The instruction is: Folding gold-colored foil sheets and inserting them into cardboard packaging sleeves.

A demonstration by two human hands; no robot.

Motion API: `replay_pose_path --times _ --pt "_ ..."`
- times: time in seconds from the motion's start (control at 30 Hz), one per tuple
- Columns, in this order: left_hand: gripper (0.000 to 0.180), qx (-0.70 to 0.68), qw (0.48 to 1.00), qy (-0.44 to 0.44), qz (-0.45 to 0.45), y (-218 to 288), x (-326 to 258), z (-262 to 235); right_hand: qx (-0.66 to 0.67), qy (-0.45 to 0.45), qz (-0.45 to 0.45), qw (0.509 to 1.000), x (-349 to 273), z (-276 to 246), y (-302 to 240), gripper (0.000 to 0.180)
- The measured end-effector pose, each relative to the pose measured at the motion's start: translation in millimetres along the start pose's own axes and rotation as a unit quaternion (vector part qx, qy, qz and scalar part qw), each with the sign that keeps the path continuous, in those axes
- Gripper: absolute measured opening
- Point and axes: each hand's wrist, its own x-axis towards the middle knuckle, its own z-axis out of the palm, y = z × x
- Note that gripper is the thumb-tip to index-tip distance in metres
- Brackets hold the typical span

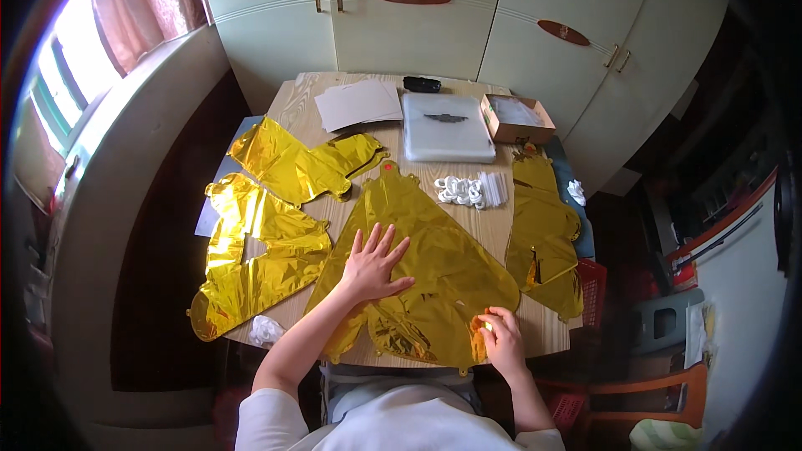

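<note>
Foil (439, 255), gold and roughly three-cornered, covers the near middle of the desk (292, 98), its tip pointing away from the person and its base along the near edge. The left hand (374, 267) lies palm down a little left of its centre, fingers spread wide, gripping nothing. The right hand (503, 341) is at the lower right corner, fingers curled and narrow; from where I stand I cannot tell whether they pinch the film or merely touch it.

To my eye this is flattening and handling work. The left palm would do best pressing lightly and evenly, enough to stop the sheet sliding. Creases look heaviest along the lower part, so stroking outward from the palm toward the rim should serve better than rubbing across them. The right fingers ought to take only the edge, nails kept off, since such thin film may crease or tear. Short strokes seem wise: the right sheet (539, 221) lies just beside that corner, and the left sheet (267, 259) is close on the other side.
</note>
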Motion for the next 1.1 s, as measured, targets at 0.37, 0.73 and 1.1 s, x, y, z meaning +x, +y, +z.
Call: replay_pose_path --times 0.37,0.73,1.1 --pt "0.089 0.008 1.000 -0.028 -0.008 -1 3 1 0.004 -0.007 0.040 0.999 1 7 7 0.028" --pt "0.082 -0.055 0.998 -0.001 -0.011 -18 3 -15 -0.087 0.002 0.008 0.996 33 -6 -15 0.030" --pt "0.042 -0.045 0.972 0.129 -0.192 -217 -22 -53 -0.092 -0.105 -0.412 0.900 298 180 -126 0.043"
